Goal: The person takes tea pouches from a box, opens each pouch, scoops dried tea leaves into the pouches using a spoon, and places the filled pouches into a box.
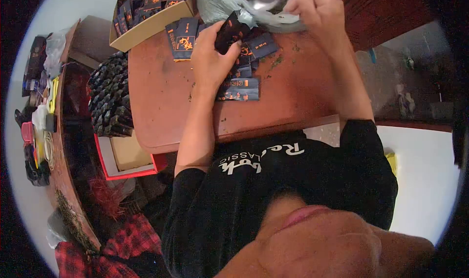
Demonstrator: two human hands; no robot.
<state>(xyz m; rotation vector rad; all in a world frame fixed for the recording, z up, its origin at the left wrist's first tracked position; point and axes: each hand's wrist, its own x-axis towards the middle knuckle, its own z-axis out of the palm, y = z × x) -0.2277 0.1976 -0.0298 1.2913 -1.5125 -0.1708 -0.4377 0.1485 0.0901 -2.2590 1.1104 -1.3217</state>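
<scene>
Black pouch [230, 32], metal spoon [266, 1] (both held).

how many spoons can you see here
1: the spoon in the right hand, over the plastic bag, near the packet in the left hand. Others inside the bag might be hidden.

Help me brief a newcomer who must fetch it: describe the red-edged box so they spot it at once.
Start at the reddish-brown table and look just off its left side. There, beside a dark, jagged pile, is an open red-edged box. Its red edges set it apart from the tan box of black-and-orange packets by the table's far left corner.
</scene>
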